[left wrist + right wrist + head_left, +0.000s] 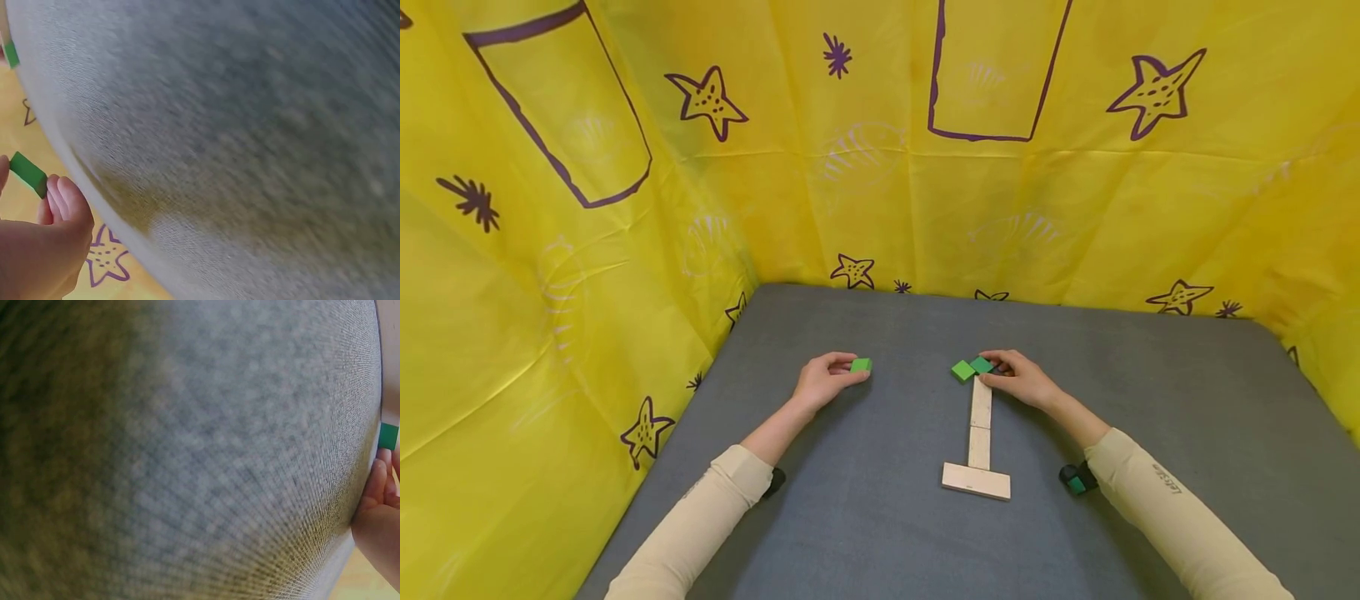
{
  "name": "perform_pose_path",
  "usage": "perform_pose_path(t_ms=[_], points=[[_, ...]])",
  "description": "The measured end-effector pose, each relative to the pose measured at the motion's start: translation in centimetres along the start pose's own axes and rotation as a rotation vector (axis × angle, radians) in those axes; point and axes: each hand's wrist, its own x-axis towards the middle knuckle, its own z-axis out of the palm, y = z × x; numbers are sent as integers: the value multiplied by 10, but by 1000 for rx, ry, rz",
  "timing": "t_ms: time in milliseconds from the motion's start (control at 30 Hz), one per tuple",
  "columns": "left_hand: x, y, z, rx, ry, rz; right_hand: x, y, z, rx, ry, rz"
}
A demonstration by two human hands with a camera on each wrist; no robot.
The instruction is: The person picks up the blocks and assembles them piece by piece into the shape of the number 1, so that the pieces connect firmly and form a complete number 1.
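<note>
My left hand (826,383) pinches a light green block (861,365) between thumb and fingers, left of the wooden pieces. The left wrist view shows this green block (29,175) at the fingertips. With its thumb and fingers, my right hand (1018,379) holds a darker green block (981,365) at the far end of a line of pale wooden planks (982,402). Another light green block (962,372) lies just left of the darker one, their corners close together. In the right wrist view, only a part of the dark green block (388,435) shows.
Two narrow planks lie end to end, and a wider wooden plank (976,481) lies crosswise at their near end, forming an upside-down T on the grey table (865,533). Yellow cloth (880,208) with drawn starfish hangs around the table's back and sides.
</note>
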Motion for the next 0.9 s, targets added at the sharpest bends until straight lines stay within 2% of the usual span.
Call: perform_pose_path(t_ms=[400,900], points=[[3,10,17,-176,-10,-35,1,3,1,5,4,-16],[6,29,45,-227,-75,-4,1,3,0,-3,4,-8]])
